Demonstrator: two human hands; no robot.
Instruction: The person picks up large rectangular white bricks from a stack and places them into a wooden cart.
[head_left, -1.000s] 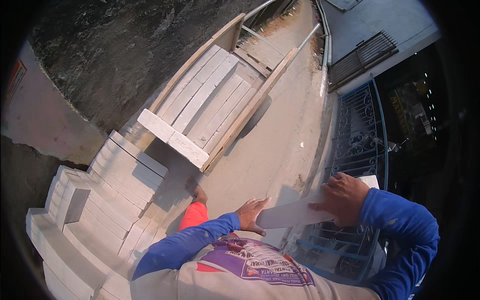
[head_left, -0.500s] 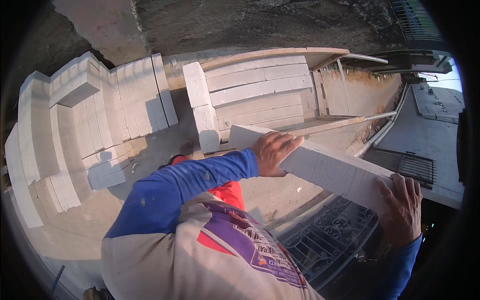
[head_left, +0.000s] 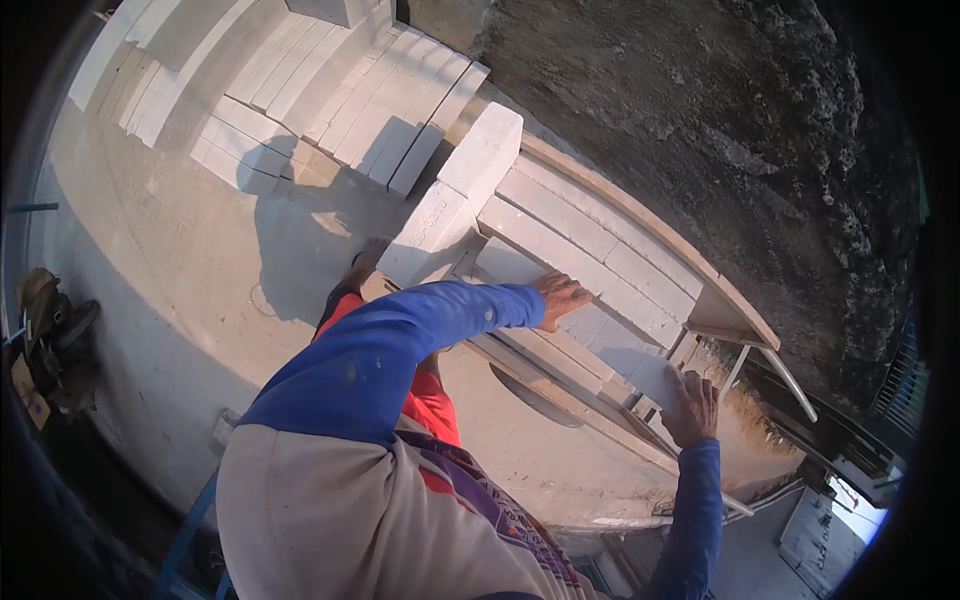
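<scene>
A long white-grey lightweight concrete block (head_left: 610,340) lies slantwise between my hands, over a wooden cart (head_left: 637,203) loaded with similar blocks. My left hand (head_left: 563,298) is closed over its upper edge toward the left end. At the other end, my right hand (head_left: 690,408) grips the block's right face. My left forearm covers part of the block's left end. Alongside it in the cart runs a row of pale blocks (head_left: 590,245). Two thick blocks (head_left: 440,228) stand across the cart's left end. Whether the held block rests on those beneath it, I cannot tell.
Large stacks of pale blocks (head_left: 370,95) stand on the concrete floor (head_left: 170,270) at the upper left. A rough dark wall (head_left: 680,110) rises behind the cart. Metal handles (head_left: 790,385) stick out at the cart's right. Dark bags (head_left: 60,330) lie at far left.
The block has moved from in front of my body over into the cart, both hands still on it. The view has turned, so the cart now slants down to the right.
</scene>
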